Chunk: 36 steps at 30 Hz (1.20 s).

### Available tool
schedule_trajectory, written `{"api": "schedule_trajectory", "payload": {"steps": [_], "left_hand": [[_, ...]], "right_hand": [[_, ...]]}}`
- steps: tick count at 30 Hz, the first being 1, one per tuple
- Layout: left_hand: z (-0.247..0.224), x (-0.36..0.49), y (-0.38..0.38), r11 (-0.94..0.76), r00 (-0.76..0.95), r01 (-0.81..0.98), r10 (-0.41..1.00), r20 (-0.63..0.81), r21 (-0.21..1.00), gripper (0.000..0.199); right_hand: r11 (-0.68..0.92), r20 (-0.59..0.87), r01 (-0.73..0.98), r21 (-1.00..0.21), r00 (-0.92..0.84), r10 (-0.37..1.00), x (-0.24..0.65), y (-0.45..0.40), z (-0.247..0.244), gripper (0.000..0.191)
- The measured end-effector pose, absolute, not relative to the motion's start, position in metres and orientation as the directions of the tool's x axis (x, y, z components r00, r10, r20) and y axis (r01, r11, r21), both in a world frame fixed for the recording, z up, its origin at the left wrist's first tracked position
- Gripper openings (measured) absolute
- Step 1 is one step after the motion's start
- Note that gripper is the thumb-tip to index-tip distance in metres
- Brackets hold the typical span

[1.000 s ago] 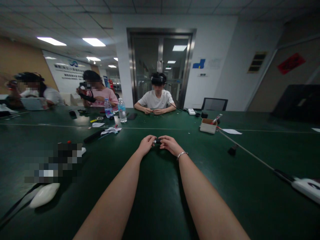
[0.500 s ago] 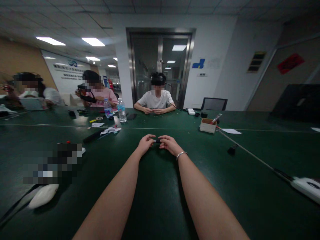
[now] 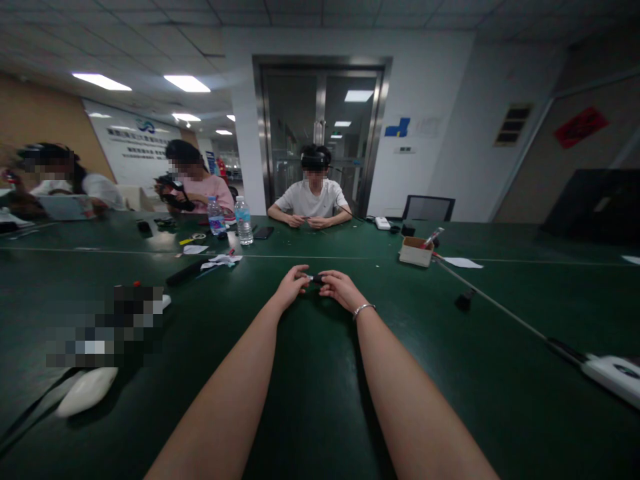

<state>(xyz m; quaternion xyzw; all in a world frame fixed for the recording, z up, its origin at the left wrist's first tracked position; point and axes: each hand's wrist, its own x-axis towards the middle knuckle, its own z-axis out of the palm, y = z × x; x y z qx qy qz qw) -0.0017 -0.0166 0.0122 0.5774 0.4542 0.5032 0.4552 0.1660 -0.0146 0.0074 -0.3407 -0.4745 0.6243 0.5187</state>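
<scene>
Both hands are stretched out over the middle of the green table (image 3: 315, 373), with a small black object (image 3: 317, 279) between them. It has a short shiny, silvery end on its left side; its exact kind is too small to make out. My right hand (image 3: 341, 289), with a silver bracelet at the wrist, pinches the black end between thumb and fingers. My left hand (image 3: 292, 287) has its thumb and fingertips closed at the silvery end. The fingers hide part of the object.
Across the table a person in a white shirt (image 3: 316, 200) sits with hands together. Bottles (image 3: 244, 223), papers (image 3: 220, 261) and a dark folded umbrella-like thing (image 3: 185, 272) lie left. Right are a small box (image 3: 417, 253), a cable and a white power strip (image 3: 613, 373).
My left hand has shifted up slightly. The small black object has risen a little and more of it shows between my fingers. My right hand has hardly moved.
</scene>
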Motion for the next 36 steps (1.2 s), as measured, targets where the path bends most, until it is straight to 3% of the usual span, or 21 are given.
{"api": "schedule_trajectory", "payload": {"steps": [7, 11, 14, 20, 26, 36], "left_hand": [[0.008, -0.005, -0.014, -0.231, 0.154, 0.100, 0.965, 0.214, 0.968, 0.027], [0.004, -0.003, -0.012, -0.279, 0.182, 0.168, 0.951, 0.248, 0.946, 0.033], [0.005, -0.001, -0.012, -0.224, 0.149, 0.138, 0.968, 0.203, 0.965, 0.041], [0.010, -0.003, -0.017, -0.254, 0.087, 0.015, 0.964, 0.252, 0.967, 0.035], [0.004, -0.005, -0.015, -0.345, 0.080, 0.077, 0.937, 0.339, 0.936, 0.031], [0.002, -0.003, -0.013, -0.311, 0.084, 0.086, 0.949, 0.304, 0.946, 0.032]], "right_hand": [[-0.015, 0.065, -0.298, -0.955, -0.258, 0.964, 0.167, -0.015, 0.007, 0.014], [-0.017, 0.067, -0.284, -0.959, -0.283, 0.957, 0.166, -0.016, 0.008, 0.015], [-0.024, 0.059, -0.290, -0.957, -0.276, 0.959, 0.166, -0.016, 0.009, 0.014], [-0.030, 0.054, -0.340, -0.940, -0.234, 0.971, 0.167, -0.015, 0.008, 0.013], [-0.030, 0.054, -0.320, -0.947, -0.251, 0.967, 0.168, -0.015, 0.008, 0.012], [-0.021, 0.064, -0.321, -0.947, -0.252, 0.966, 0.167, -0.015, 0.008, 0.013]]}}
